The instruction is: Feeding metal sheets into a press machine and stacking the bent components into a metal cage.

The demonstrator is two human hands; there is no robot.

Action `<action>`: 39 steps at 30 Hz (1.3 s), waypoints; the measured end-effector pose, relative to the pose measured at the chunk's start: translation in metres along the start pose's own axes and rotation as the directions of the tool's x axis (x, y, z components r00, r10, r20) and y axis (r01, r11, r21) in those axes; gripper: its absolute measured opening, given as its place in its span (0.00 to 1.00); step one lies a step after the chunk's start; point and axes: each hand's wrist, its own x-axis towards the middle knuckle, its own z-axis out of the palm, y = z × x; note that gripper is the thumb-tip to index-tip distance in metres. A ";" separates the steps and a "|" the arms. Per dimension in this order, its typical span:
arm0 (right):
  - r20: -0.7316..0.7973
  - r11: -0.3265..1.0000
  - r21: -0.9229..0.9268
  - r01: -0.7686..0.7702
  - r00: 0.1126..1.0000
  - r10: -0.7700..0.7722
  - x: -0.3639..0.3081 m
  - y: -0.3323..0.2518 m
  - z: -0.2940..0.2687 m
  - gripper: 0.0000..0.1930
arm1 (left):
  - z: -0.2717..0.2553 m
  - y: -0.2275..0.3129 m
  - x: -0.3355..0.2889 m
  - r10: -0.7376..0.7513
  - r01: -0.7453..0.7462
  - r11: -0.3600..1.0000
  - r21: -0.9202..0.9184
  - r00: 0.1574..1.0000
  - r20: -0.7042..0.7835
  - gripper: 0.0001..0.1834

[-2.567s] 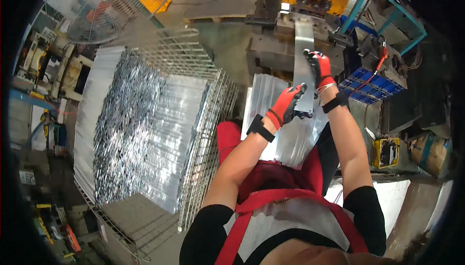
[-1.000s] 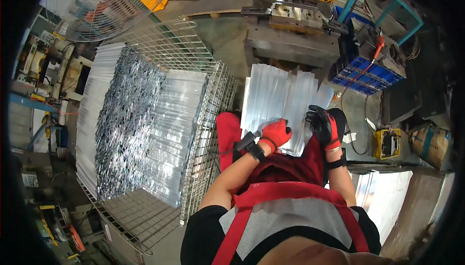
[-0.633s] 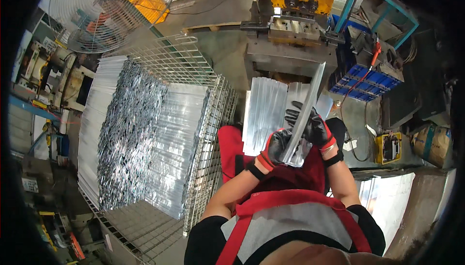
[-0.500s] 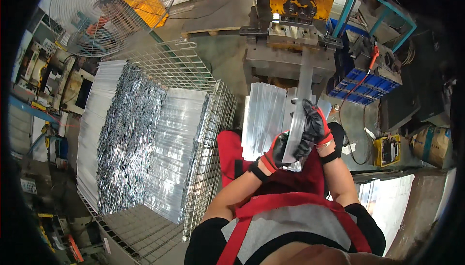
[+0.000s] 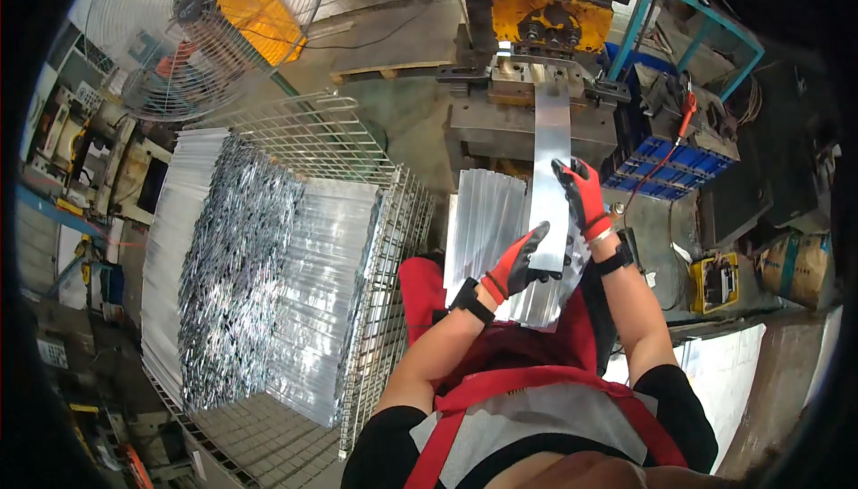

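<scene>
my left fingers [image 5: 536, 236] and right fingers [image 5: 563, 172] grasp the metal strip [image 5: 551, 140]; i should support it evenly to prevent bending.

A flat metal strip [image 5: 551, 136] spans forward from between the left hand [image 5: 520, 261] and right hand [image 5: 583, 198], barring a level crossing; its far end overlaps the press [image 5: 547, 22] in view, contact undetermined. Beneath, the strip stack [image 5: 483, 230] obstructs downward travel. Leftward, the wire basket [image 5: 393, 261] wall stands beside the knee; a narrow gap separates it from the stack. Floor [image 5: 418, 136] opens a passage ahead, between basket and press. Rightward, the blue crate [image 5: 651, 170] blocks forward reach; floor lies between right forearm and yellow tray [image 5: 715, 282].
</scene>
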 end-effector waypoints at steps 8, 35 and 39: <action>0.133 0.997 0.068 -0.021 0.991 0.012 0.063 -0.010 0.013 0.06 | -0.014 0.036 0.042 0.096 -0.097 0.995 -0.018 0.994 -0.051 0.26; 0.032 0.994 0.109 0.016 0.999 -0.020 0.063 -0.013 0.026 0.05 | -0.007 0.046 0.042 0.129 -0.124 0.992 0.033 0.972 -0.199 0.19; 0.059 0.990 0.113 -0.086 0.995 0.079 0.057 -0.023 0.029 0.06 | -0.010 0.046 0.039 0.106 -0.093 0.994 0.060 0.956 -0.272 0.19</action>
